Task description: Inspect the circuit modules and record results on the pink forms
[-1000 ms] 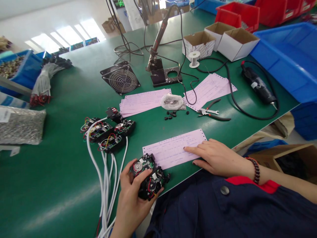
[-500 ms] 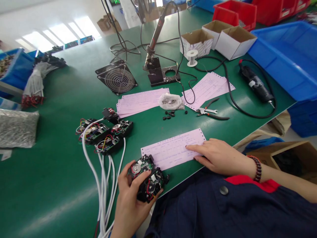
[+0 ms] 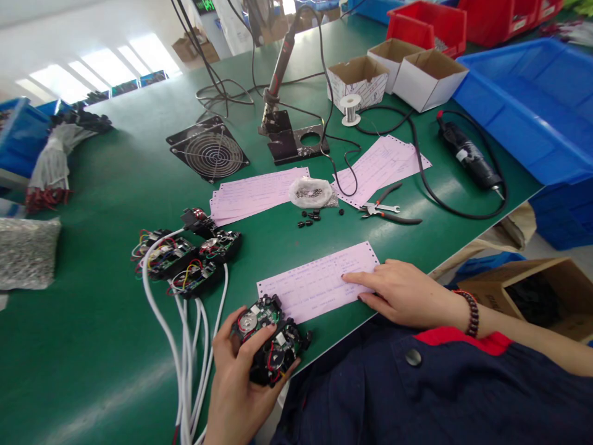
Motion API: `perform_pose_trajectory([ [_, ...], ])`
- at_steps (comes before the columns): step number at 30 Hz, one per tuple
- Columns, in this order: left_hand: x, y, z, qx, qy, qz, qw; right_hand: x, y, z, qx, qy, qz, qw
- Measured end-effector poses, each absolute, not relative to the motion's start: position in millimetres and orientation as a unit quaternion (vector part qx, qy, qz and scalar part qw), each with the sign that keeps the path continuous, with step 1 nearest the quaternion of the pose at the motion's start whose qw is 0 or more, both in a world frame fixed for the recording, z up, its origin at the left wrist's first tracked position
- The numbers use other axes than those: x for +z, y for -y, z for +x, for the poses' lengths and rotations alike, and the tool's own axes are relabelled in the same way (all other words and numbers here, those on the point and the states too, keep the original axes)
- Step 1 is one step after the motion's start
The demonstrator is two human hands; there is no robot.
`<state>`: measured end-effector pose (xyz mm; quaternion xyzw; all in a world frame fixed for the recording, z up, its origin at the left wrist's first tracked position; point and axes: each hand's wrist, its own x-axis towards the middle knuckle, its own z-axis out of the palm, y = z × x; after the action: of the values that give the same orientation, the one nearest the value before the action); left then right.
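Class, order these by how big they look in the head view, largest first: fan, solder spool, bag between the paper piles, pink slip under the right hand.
1. Pink slip, partly covered by the right hand
2. Fan
3. Bag
4. Solder spool
Nearness to the camera may favour the slip.

The left hand [image 3: 241, 374] grips circuit assemblies [image 3: 281, 349]; the right hand [image 3: 401, 293] (pointing) touches pink paper [image 3: 312, 284].

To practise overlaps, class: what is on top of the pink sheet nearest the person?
The right hand lies partly over the sheet; circuit parts in the left hand cover its lower-left corner. Any print beneath either cannot be seen.
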<state>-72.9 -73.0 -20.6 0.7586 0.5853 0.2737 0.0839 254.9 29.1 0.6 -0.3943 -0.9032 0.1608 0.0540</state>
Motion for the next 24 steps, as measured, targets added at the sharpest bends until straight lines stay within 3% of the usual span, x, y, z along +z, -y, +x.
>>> perform_pose_trajectory([
  [24, -16.1, 72.5, -72.5, 0.269, -0.583, 0.762, 0.080, -4.8, -26.5, 264.0, 0.212, 0.904, -0.369, 0.043],
])
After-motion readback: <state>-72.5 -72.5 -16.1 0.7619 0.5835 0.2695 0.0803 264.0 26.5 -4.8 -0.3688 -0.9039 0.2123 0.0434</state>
